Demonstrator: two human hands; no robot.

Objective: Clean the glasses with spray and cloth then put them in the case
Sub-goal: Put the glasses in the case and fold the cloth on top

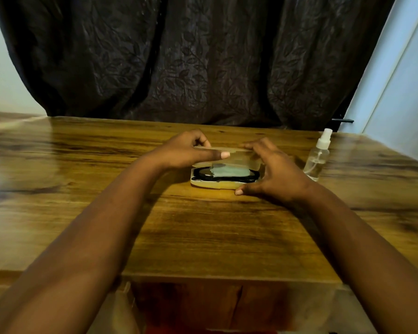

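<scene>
Both hands: we hold a translucent glasses case (225, 173) at the middle of a wooden table (203, 225), one hand at each end of it.
Left hand: our left hand (186, 150) grips the left end of the case lid (227, 156); the thumb lies straight along the lid's near face, its pale nail pointing right, while the curled fingers (200, 138) hook over the lid's far edge, so the lid sits pinched between thumb and fingers.
Right hand: our right hand (273, 169) arches over the case's right end; its fingertips touch the lid's top edge, and the thumb (241, 190) rests at the base's near right corner, so the case lies inside the span of that hand.
Lid: half raised, leaning over the tray, with a gap open toward us.
Glasses: a black-framed pair (203, 175) lies folded inside the tray, below both sets of fingers and untouched by them.
Cloth: a pale blue-green cleaning cloth (229, 171) lies on top of the glasses, inside the case.
Spray bottle: a clear spray bottle (317, 160) stands upright just right of our right hand, apart from it.
Backdrop: a dark leaf-patterned curtain (191, 56) hangs behind the table's far edge.
</scene>
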